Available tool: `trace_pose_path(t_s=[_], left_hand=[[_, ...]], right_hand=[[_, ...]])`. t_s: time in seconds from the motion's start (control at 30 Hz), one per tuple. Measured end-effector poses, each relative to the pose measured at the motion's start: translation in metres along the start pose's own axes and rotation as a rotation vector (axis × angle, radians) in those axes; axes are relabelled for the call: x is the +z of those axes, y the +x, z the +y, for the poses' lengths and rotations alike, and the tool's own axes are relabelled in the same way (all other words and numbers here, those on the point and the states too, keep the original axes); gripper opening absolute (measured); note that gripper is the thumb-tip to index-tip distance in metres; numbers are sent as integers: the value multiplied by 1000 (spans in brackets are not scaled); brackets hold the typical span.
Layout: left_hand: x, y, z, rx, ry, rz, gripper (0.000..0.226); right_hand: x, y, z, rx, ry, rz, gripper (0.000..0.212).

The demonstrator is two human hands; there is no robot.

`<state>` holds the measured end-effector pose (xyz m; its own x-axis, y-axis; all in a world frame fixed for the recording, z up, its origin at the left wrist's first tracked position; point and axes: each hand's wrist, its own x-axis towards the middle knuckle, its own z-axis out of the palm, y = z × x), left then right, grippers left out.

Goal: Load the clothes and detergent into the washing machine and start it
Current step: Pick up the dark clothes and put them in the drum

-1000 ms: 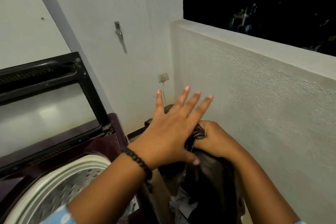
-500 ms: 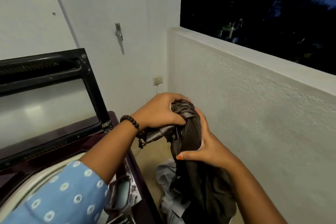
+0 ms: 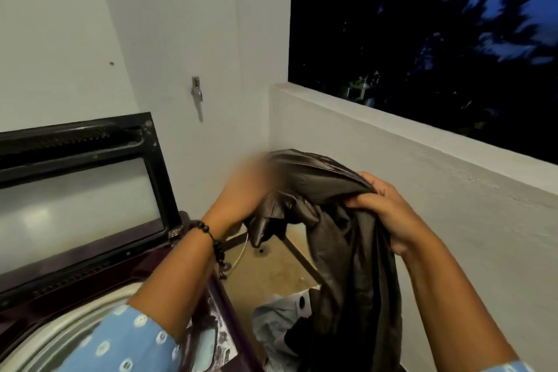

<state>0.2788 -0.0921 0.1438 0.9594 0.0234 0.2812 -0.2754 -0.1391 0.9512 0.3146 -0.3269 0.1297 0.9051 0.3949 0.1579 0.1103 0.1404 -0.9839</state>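
While the dark garment [image 3: 347,238] hangs between our two hands, we note it sits up in the air, right of the washing machine [image 3: 99,257] and above the pile of clothes [image 3: 280,326] on the floor [image 3: 271,269]. Fabric is dark, slightly shiny; bunched top edge runs approx. left-right between the hands, the rest drapes straight down, so long axis is vertical.

Right hand [image 3: 383,208]: fingers curled round a gathered fold at the garment's upper right, a firm grip. Left hand [image 3: 238,199]: motion-blurred, at the garment's upper left. It looks to be holding cloth, but we can't tell for sure how the fingers lie. Beaded bracelet [image 3: 211,238] on left wrist, blue dotted sleeve [image 3: 120,341] lower down.

Key relation: the drum opening [image 3: 60,338] lies down and to the left of the garment, w/ the machine's side edge between them. Left hand is the nearer one to the drum; right hand is on the far side. Lid [image 3: 81,178] stands raised at the back, so the path in looks unobstructed.

Judgement: garment needs to travel leftward and clear the machine's rim before lowering; trailing tail may snag on the edge.

Surroundings: white wall [image 3: 181,39] w/ metal latch [image 3: 197,93], low parapet [image 3: 392,142], dark trees [image 3: 422,39] beyond.
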Motion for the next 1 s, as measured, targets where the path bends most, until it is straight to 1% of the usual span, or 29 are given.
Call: trace_pose_path(t_s=[0.07, 0.17, 0.2, 0.23, 0.3, 0.37, 0.4, 0.43, 0.5, 0.57, 0.63, 0.7, 0.8, 0.83, 0.9, 0.93, 0.97, 1.0], left_hand=[[17, 4, 5, -39, -238, 110, 23], [37, 9, 10, -103, -448, 210, 17], [42, 11, 11, -117, -499, 241, 17], [46, 14, 11, -127, -535, 278, 19], [51, 22, 14, -144, -640, 337, 28], [52, 29, 19, -160, -756, 380, 35], [53, 33, 23, -163, -803, 402, 33], [55, 37, 25, -158, -843, 420, 30], [60, 44, 25, -141, -877, 451, 30], [68, 48, 19, -123, -852, 516, 40], [80, 52, 9, -131, -833, 559, 47], [96, 51, 1, -166, -819, 576, 44], [123, 50, -9, -241, -814, 575, 49], [130, 50, -11, -254, -798, 591, 54], [140, 48, -12, -256, -733, 608, 70], [144, 48, -15, -252, -689, 602, 71], [147, 46, -16, -260, -638, 583, 64], [151, 45, -20, -272, -584, 567, 54]], right_hand=[[8, -3, -2, -2, -4, -17, 42], [16, -6, 2, -7, 4, -13, 52], [17, -7, 5, -6, 2, -16, 61], [17, -8, 7, -1, -24, -25, 74], [13, -8, 16, 37, -175, -69, 97], [8, -7, 29, 90, -353, -123, 105], [4, -7, 35, 116, -397, -123, 101], [0, -7, 40, 128, -388, -97, 88], [-8, -4, 39, 105, -281, 1, 54], [-18, 3, 27, 60, -127, 107, 32], [-29, 13, 11, 36, 39, 173, 26], [-36, 22, 1, 36, 141, 195, 23], [-38, 31, -1, 101, 238, 137, 28], [-38, 33, 2, 136, 288, 86, 37], [-40, 34, 8, 211, 363, -39, 73], [-41, 34, 11, 228, 365, -120, 92], [-40, 34, 13, 216, 335, -179, 104], [-39, 33, 15, 186, 294, -210, 108]])
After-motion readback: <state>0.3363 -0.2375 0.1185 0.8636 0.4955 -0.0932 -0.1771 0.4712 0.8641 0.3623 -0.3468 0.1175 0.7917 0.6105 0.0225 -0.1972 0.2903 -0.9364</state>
